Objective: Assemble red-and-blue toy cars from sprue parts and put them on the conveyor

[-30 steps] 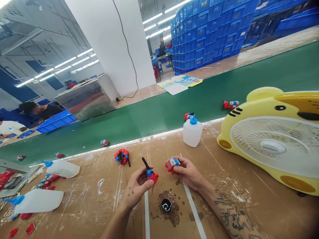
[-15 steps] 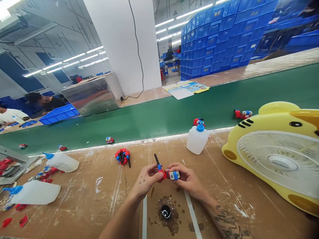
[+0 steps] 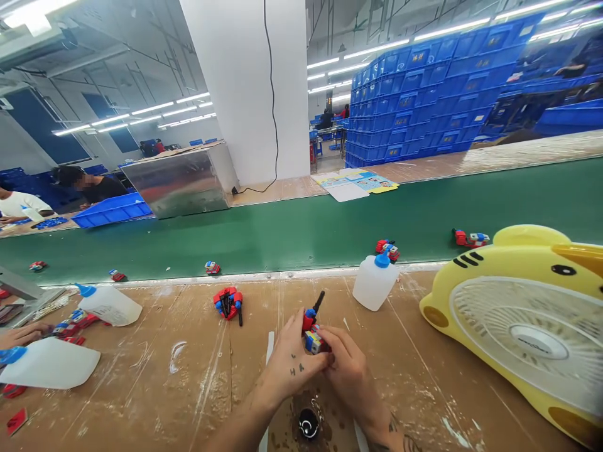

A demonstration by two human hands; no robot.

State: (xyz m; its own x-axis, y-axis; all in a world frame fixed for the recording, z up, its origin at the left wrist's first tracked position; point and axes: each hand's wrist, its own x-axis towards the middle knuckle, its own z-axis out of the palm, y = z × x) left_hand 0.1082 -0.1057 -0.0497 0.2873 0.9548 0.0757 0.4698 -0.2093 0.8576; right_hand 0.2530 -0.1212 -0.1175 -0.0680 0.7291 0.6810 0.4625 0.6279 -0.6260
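Note:
Between my two hands is a small toy piece (image 3: pixel 313 341) in red, blue, white and yellow, with a black rod pointing up and right. My left hand (image 3: pixel 294 358) is wrapped round its left side, thumb across the front. My right hand (image 3: pixel 347 361) pinches it from the right, with fingertips close to the left thumb. Just below the hands, a small dark round cup (image 3: pixel 309 424) of liquid sits on the stained board. A red and blue toy part with black rods (image 3: pixel 228 303) lies on the table, left of my hands.
A white bottle (image 3: pixel 374 282) stands beyond my hands, and a yellow fan (image 3: pixel 522 326) is at the right. Toy parts lie on the green belt (image 3: pixel 282 235). More bottles (image 3: pixel 56 363) and another person's hand (image 3: pixel 23 336) are at the left.
My hands have come together and turned the toy piece, so its rod now leans right instead of left. At the left edge another person's hand has appeared. The camera view has shifted slightly.

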